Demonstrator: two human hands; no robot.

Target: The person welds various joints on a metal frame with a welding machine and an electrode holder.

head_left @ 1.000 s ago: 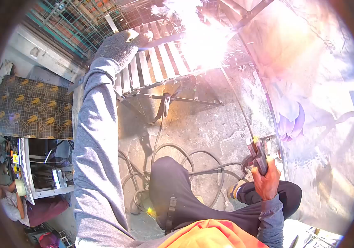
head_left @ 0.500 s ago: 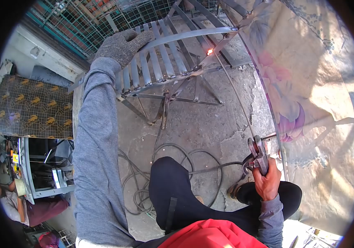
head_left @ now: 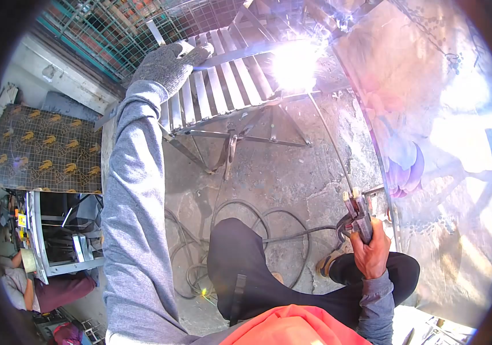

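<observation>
- Slatted metal frame (head_left: 218,91): likely stiff, heavy; grip away from hot glare (head_left: 294,67).
- Left hand (head_left: 165,64): gloved fingers holding flat bar (head_left: 237,55).
- Right hand (head_left: 370,256): fingers wrapped round rod holder (head_left: 359,217).

Grey and orange-red cloth, tinted by a violet-white glare (head_left: 294,66).
The glove (head_left: 162,66) is flecked grey, the slats (head_left: 217,89) are bleached silvery white, and the dark board (head_left: 45,149) is patterned with a pale grid and gold motifs — the pale sheet (head_left: 458,201) is printed with purple petals.
</observation>
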